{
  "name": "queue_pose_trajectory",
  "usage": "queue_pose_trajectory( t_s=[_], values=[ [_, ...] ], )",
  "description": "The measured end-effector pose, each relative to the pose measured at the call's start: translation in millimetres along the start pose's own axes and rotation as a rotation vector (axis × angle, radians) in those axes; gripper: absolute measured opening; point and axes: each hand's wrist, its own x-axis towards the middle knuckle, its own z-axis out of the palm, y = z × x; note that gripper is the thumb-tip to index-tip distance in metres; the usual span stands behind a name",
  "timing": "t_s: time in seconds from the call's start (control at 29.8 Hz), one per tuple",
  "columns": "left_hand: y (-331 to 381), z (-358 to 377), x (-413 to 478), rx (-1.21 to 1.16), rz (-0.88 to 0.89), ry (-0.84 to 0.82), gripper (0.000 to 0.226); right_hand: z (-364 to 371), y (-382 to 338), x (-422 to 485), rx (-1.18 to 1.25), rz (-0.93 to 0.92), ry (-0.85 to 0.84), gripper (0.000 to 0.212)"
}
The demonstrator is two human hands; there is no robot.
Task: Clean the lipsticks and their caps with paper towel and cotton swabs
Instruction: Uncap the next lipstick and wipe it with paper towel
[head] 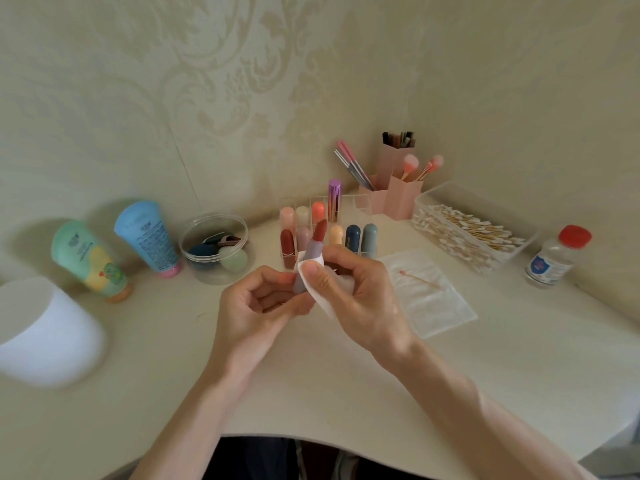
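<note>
My left hand (258,299) grips the lower end of an uncapped lipstick (313,252) with a lilac tube and a dark red tip, held upright over the table. My right hand (356,289) pinches a white paper towel piece (318,289) against the tube's side, thumb on top. Behind the hands stands a clear organizer (346,202) holding several capped lipsticks. A used cotton swab (417,278) with a pink tip lies on a flat paper towel (433,306) to the right.
A clear box of cotton swabs (467,233) and a red-capped bottle (557,258) sit at the right. Pink brush holders (398,195) stand at the back. At the left are a sponge jar (216,251), two tubes (149,237) and a white container (45,330).
</note>
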Motion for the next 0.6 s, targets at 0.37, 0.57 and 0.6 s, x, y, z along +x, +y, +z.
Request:
queue_pose_trajectory(
  t_s=[0.37,0.57,0.6],
  values=[
    [-8,-3,1,0.093,0.035,0.005,0.019,-3,7,2,-0.1,-0.028,-0.013,0.022],
    [-7,-1,2,0.03,0.015,-0.075,0.032,-4,-2,3,-0.043,-0.008,-0.021,0.029],
    [-7,-1,2,0.011,-0.006,-0.112,0.033,-5,-3,3,-0.022,-0.012,-0.024,0.03]
  ],
)
